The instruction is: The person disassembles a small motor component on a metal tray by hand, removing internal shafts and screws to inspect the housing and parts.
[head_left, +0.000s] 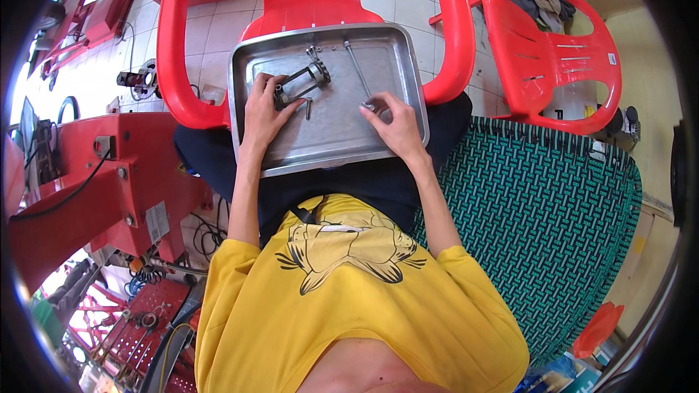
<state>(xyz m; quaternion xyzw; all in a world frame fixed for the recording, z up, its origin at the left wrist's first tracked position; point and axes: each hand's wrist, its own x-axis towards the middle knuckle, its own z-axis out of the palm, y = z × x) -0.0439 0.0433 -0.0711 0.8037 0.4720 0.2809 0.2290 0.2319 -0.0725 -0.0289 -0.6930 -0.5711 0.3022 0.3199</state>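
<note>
Metal frame (297, 75) runs lengthwise away-right from left fingers (290, 110) gripping its near end; right fingers (373, 118), farther off, pinch a small metal piece (367, 106).

Room between frame (318, 73) and rod (357, 68), rim (328, 163) around

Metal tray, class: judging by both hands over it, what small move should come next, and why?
Perhaps the right hand should bring its small metal piece toward the dark metal frame, since the left hand holds that frame and the right pinches the piece apart from it. Whether they fit is unclear.
</note>
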